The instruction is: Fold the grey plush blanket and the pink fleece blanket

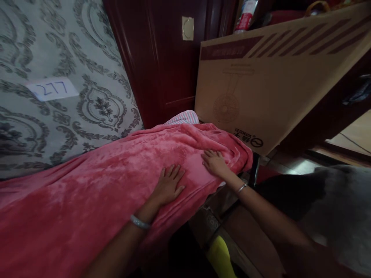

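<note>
A plush pink blanket [95,181] covers a bed from the lower left to the middle of the view. My left hand [168,184] lies flat on it, fingers spread, a bracelet on the wrist. My right hand [214,162] rests open on the bunched end of the blanket near the bed's corner, fingers stretched out, a thin bangle on the wrist. A striped cloth [183,117] peeks out just beyond the blanket's far edge.
A large cardboard box [261,88] with a fan drawing leans right behind the blanket's end. A dark red wooden door [162,58] stands behind it. Patterned wallpaper with a label reading 277 [52,88] fills the left. Floor shows lower right.
</note>
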### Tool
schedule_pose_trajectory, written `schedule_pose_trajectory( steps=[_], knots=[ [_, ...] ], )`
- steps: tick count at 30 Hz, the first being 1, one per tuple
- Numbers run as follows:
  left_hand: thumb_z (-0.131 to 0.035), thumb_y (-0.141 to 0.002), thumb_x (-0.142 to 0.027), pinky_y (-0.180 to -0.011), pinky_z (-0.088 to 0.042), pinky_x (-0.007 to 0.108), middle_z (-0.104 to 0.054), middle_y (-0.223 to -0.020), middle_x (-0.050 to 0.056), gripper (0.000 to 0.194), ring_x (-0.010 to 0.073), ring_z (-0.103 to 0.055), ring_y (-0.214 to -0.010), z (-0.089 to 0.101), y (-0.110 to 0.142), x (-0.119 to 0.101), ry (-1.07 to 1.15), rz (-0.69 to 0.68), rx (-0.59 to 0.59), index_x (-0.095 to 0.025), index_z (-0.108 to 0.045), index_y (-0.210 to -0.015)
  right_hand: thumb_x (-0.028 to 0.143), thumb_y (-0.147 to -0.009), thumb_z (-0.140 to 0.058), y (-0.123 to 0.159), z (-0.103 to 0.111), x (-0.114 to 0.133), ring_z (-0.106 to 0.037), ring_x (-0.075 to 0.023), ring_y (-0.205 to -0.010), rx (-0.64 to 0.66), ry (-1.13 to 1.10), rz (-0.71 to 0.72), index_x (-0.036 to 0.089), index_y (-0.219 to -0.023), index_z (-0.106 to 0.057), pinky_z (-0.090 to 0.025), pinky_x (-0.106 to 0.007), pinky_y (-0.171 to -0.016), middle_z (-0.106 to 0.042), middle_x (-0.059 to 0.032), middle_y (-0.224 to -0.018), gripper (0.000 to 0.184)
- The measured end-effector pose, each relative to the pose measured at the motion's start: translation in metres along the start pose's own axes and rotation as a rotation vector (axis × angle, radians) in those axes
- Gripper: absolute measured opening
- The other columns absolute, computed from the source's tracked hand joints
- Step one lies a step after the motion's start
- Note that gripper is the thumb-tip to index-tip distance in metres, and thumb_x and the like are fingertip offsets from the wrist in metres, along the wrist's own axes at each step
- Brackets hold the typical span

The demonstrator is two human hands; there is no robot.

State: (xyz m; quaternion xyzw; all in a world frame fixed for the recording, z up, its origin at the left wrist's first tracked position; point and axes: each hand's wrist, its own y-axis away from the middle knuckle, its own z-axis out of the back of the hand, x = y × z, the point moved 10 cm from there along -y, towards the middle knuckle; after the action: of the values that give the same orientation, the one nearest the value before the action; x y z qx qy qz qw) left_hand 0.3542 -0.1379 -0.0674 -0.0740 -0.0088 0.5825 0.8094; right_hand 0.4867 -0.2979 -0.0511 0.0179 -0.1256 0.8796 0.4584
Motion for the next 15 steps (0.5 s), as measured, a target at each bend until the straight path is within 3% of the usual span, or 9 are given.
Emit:
schedule_pose_trajectory(
  steps=[2,4,6,7,9,13,15],
  knots=[
    [-0.05,-0.1,-0.047,-0.123,-0.022,0.065,-0.034,-0.167,0.012,0.064,0.0336,-0.027,-0.154,0.001,0.001,0.0,0.013,-0.009,-0.01,-0.026,-0.037,-0.159,0.029,-0.102,-0.039,-0.009,0.004,0.039,-0.048,-0.0302,-0.141,-0.045,-0.106,0.113,0.013,-0.141,-0.062,-0.033,-0.052,-0.12,-0.056,-0.0171,-0.149,0.047],
    [-0.05,-0.099,-0.047,-0.123,-0.02,0.065,-0.038,-0.165,0.012,0.063,0.0341,-0.029,-0.153,0.002,0.001,-0.001,0.032,-0.011,-0.013,-0.025,-0.039,-0.158,0.031,-0.104,-0.036,-0.017,0.001,0.092,-0.046,-0.0247,-0.144,-0.051,-0.249,0.315,0.016,-0.149,-0.054,-0.033,-0.045,-0.122,-0.052,-0.0126,-0.154,0.05],
    [-0.05,-0.099,-0.047,-0.124,-0.018,0.065,-0.043,-0.161,0.012,0.062,0.0338,-0.032,-0.152,0.004,0.002,-0.002,0.055,-0.01,-0.015,-0.024,-0.042,-0.156,0.036,-0.105,-0.037,-0.026,-0.01,0.13,-0.039,-0.0211,-0.149,0.031,-0.327,0.513,0.024,-0.154,-0.048,-0.03,-0.044,-0.124,-0.048,-0.006,-0.159,0.051],
    [-0.05,-0.099,-0.047,-0.125,-0.018,0.065,-0.044,-0.16,0.013,0.062,0.0338,-0.033,-0.151,0.004,0.003,-0.002,0.065,-0.011,-0.015,-0.024,-0.041,-0.156,0.038,-0.105,-0.039,-0.032,-0.017,0.137,-0.036,-0.0206,-0.15,0.082,-0.324,0.571,0.027,-0.154,-0.048,-0.028,-0.045,-0.125,-0.047,-0.0037,-0.159,0.051],
    [-0.051,-0.099,-0.047,-0.124,-0.02,0.065,-0.042,-0.162,0.013,0.064,0.034,-0.033,-0.151,0.004,0.004,-0.002,0.077,-0.01,-0.011,-0.023,-0.039,-0.158,0.038,-0.104,-0.044,-0.053,-0.026,0.122,-0.034,-0.022,-0.152,0.147,-0.255,0.545,0.027,-0.153,-0.05,-0.026,-0.047,-0.125,-0.045,-0.004,-0.161,0.05],
    [-0.052,-0.098,-0.048,-0.124,-0.021,0.067,-0.034,-0.167,0.011,0.067,0.0344,-0.028,-0.154,0.0,0.006,-0.001,0.091,-0.001,-0.008,-0.026,-0.035,-0.159,0.03,-0.1,-0.049,-0.103,-0.014,0.049,-0.04,-0.0299,-0.148,0.098,-0.073,0.2,0.013,-0.15,-0.052,-0.028,-0.05,-0.123,-0.043,-0.0166,-0.16,0.052],
    [-0.053,-0.097,-0.048,-0.123,-0.021,0.068,-0.034,-0.167,0.011,0.068,0.0349,-0.027,-0.155,0.001,0.006,-0.003,0.122,-0.002,-0.007,-0.025,-0.037,-0.159,0.025,-0.1,-0.047,-0.119,-0.002,0.055,-0.05,-0.0296,-0.14,0.025,-0.07,0.166,0.013,-0.146,-0.057,-0.033,-0.047,-0.12,-0.053,-0.0173,-0.152,0.049]
  ],
)
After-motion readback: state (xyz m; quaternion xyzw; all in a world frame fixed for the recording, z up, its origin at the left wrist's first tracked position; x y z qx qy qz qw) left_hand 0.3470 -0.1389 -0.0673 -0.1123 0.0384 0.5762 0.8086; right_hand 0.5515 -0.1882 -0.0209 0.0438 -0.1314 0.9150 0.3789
